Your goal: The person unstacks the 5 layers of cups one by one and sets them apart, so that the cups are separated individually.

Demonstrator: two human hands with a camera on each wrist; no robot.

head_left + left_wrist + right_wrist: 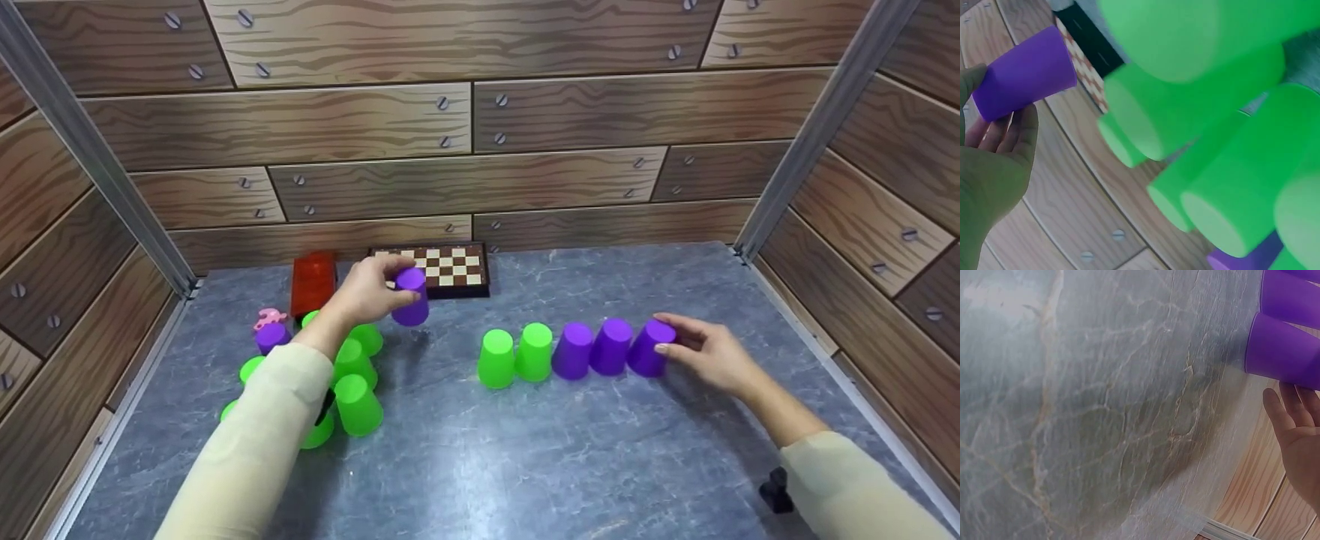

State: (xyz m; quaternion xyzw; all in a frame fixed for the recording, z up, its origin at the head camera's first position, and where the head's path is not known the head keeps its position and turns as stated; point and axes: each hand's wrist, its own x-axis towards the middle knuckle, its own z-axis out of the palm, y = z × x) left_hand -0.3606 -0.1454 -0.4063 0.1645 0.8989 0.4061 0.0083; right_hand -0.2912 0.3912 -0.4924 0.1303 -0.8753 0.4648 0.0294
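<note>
In the head view, my left hand (pixel 373 289) grips an upside-down purple cup (pixel 410 298) by its upper part, thumb on one side and fingers on the other. The left wrist view shows this purple cup (pixel 1027 73) too. On the right, my right hand (pixel 709 352) holds the end purple cup (pixel 649 349) of a row between thumb and fingers. That row also has two green cups (pixel 497 360) and two more purple cups (pixel 574 351), all upside down. In the right wrist view, the thumb is hidden.
Several upside-down green cups (pixel 358 406) and a purple cup (pixel 271 337) stand at left, partly behind my left forearm. A red box (pixel 313 281), a small pink object (pixel 270 318) and a checkered board (pixel 457 268) lie at the back. Wood-patterned walls enclose the table (pixel 480 465).
</note>
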